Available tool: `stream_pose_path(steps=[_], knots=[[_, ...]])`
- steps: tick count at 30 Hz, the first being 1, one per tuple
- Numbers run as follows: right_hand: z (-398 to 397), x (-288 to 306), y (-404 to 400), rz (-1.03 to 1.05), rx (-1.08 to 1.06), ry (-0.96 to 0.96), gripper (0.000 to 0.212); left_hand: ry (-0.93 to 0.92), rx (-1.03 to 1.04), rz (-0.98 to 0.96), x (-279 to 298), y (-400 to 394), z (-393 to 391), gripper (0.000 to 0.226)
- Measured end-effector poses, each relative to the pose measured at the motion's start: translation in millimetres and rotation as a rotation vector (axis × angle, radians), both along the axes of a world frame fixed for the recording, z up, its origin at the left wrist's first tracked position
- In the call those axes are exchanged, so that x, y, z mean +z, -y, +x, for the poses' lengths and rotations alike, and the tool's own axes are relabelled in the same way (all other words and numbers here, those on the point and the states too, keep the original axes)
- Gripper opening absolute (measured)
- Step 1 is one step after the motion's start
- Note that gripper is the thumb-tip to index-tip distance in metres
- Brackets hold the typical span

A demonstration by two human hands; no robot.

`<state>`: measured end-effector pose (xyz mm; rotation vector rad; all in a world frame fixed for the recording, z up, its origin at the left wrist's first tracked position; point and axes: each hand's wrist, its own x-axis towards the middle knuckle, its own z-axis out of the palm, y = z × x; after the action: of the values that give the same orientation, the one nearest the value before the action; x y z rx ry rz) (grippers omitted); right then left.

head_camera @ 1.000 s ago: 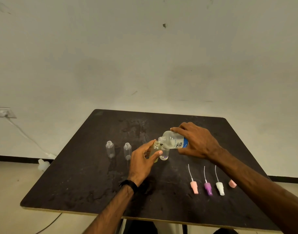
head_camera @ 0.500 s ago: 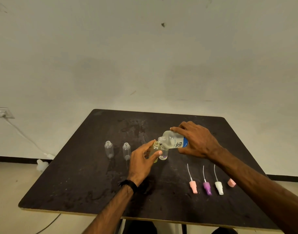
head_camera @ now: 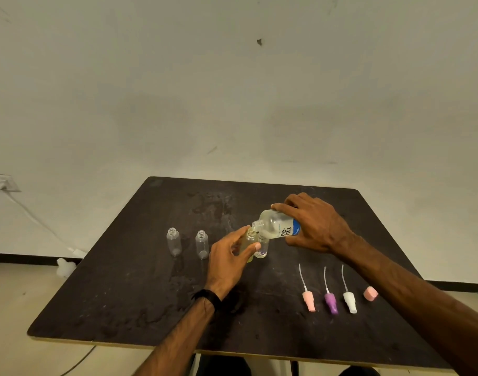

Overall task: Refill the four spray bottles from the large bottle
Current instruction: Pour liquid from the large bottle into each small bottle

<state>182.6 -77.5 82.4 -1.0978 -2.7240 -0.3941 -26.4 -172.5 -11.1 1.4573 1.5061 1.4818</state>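
Note:
My right hand (head_camera: 312, 226) grips the large clear bottle (head_camera: 275, 227) with a blue label, tipped sideways so its mouth sits over a small spray bottle (head_camera: 248, 244). That yellowish-tinted small bottle is held upright by my left hand (head_camera: 227, 260), thumb and fingers round it. A third small clear bottle (head_camera: 261, 246) stands right behind it, partly hidden. Two more open clear small bottles (head_camera: 174, 241) (head_camera: 202, 244) stand to the left on the dark table (head_camera: 140, 294).
Three spray heads with dip tubes lie at the front right: pink (head_camera: 308, 299), purple (head_camera: 330, 302) and white (head_camera: 349, 301). A pink cap (head_camera: 370, 293) lies beside them. A wet patch marks the far middle of the table. A wall socket (head_camera: 0, 183) with a white cable is at left.
The large bottle has stayed tilted over the held small bottle; both hands have kept their places. The view has only shifted slightly.

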Motion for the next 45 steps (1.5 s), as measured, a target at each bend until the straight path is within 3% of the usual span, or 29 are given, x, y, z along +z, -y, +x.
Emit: stream_pose_path(steps=[45], knots=[[-6.2,2.6,-0.8,0.031,0.014,0.026,0.081,-0.009,-0.003,-0.002,4.2,3.0,-6.7,0.051]])
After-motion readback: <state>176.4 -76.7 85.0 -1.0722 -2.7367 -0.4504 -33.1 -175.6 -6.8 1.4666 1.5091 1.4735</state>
